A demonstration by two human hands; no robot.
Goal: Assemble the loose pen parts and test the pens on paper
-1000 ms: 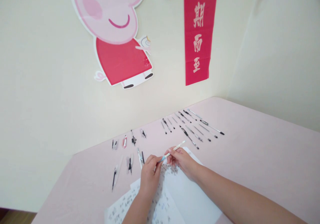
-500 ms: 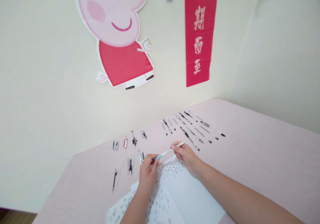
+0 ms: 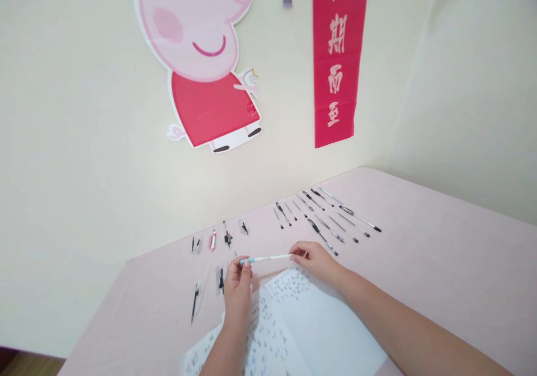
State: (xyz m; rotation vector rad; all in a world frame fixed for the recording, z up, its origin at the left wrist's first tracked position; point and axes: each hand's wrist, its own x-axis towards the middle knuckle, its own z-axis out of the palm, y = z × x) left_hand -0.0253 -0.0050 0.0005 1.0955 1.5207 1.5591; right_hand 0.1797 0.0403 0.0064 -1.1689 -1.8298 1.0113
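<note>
A slim white pen (image 3: pixel 268 258) with a light-blue end stretches almost level between my two hands, above the far edge of some written-on paper (image 3: pixel 289 283). Closed around its blue end is my left hand (image 3: pixel 239 281), thumb and fingers pinching it. My right hand (image 3: pixel 312 257) pinches the white end, whose tip is hidden by the fingers. Below both hands lie the sheets, partly covered by my left forearm. Just left of my left hand is a clear-and-black pen part (image 3: pixel 220 280), partly hidden behind it.
Several black and clear pens (image 3: pixel 321 233) lie in rows at the back right of the pink table (image 3: pixel 440 264). To the left are a pink-and-white item (image 3: pixel 213 240), a black pen (image 3: pixel 195 303) and small pen parts (image 3: pixel 244 228). The wall stands directly behind the table.
My left hand has moved left with the blue end, and the pen is now nearly level instead of slanting. My right hand has shifted slightly, its fingers now covering the white end. The view moved slightly.
</note>
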